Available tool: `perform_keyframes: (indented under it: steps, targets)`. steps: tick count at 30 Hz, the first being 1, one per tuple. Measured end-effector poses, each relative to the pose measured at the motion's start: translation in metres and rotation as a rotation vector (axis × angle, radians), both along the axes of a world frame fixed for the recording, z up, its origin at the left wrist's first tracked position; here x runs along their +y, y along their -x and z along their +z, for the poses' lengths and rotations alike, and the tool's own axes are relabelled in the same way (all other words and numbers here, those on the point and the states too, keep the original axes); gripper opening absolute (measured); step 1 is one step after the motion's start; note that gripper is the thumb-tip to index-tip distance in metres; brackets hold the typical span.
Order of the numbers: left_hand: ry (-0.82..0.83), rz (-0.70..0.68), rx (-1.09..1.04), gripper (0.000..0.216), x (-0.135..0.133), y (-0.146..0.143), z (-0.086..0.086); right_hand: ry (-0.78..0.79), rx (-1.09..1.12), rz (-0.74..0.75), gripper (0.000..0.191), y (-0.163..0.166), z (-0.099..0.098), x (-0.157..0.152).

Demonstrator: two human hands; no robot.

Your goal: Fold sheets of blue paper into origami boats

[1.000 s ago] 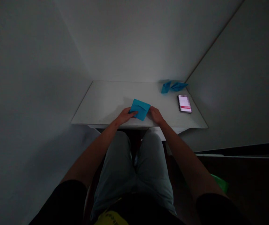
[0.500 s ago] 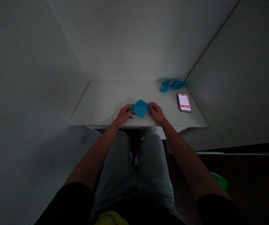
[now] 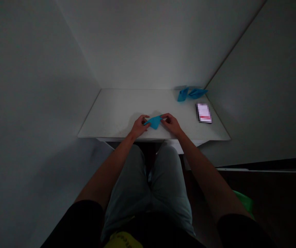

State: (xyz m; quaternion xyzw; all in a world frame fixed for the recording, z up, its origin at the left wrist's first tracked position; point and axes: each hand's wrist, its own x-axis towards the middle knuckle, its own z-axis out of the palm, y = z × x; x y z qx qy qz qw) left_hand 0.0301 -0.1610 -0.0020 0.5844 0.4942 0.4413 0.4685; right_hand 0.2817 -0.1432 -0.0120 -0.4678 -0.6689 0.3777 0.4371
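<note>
A blue sheet of paper (image 3: 154,121), folded down to a small triangle, lies on the white table (image 3: 117,110) near its front edge. My left hand (image 3: 138,125) pinches the paper's left corner. My right hand (image 3: 172,123) pinches its right corner, with the fingers curled over the fold. Both forearms reach forward over my lap.
Two folded blue paper pieces (image 3: 189,93) sit at the table's far right corner. A phone with a lit screen (image 3: 203,113) lies just in front of them. White walls close in on the left, back and right. Something green (image 3: 243,203) lies on the dark floor at right.
The blue paper went from a flat diamond to a narrower triangle folded down between my hands. My hands have come closer together.
</note>
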Motion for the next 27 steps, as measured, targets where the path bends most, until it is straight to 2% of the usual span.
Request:
perform_keyframes:
  steps: [5, 10, 15, 21, 24, 27]
  targets:
    - [-0.024, 0.027, 0.098, 0.030, -0.0039, -0.0020, 0.0020, -0.034, -0.067, -0.050, 0.041, 0.0043, 0.0026, -0.0038]
    - [-0.110, 0.062, 0.117, 0.038, -0.0050, -0.0025, 0.0049, -0.027, -0.203, 0.030, 0.049, 0.0092, 0.0052, -0.0071]
    - [-0.066, 0.093, 0.097, 0.040, -0.0031, -0.0022, 0.0055, -0.055, -0.264, 0.064, 0.044, 0.0097, 0.0041, -0.0066]
    - [-0.101, -0.030, 0.153, 0.019, -0.0038, -0.0003, 0.0062, -0.054, -0.276, 0.021, 0.036, 0.0084, 0.0005, -0.0037]
    - [-0.135, -0.010, 0.132, 0.016, -0.0050, -0.0017, 0.0072, -0.067, -0.283, 0.019, 0.037, 0.0079, 0.0013, -0.0043]
    - [-0.220, 0.028, 0.207, 0.014, -0.0068, -0.0042, 0.0082, -0.075, -0.271, 0.054, 0.037, 0.0076, 0.0036, -0.0066]
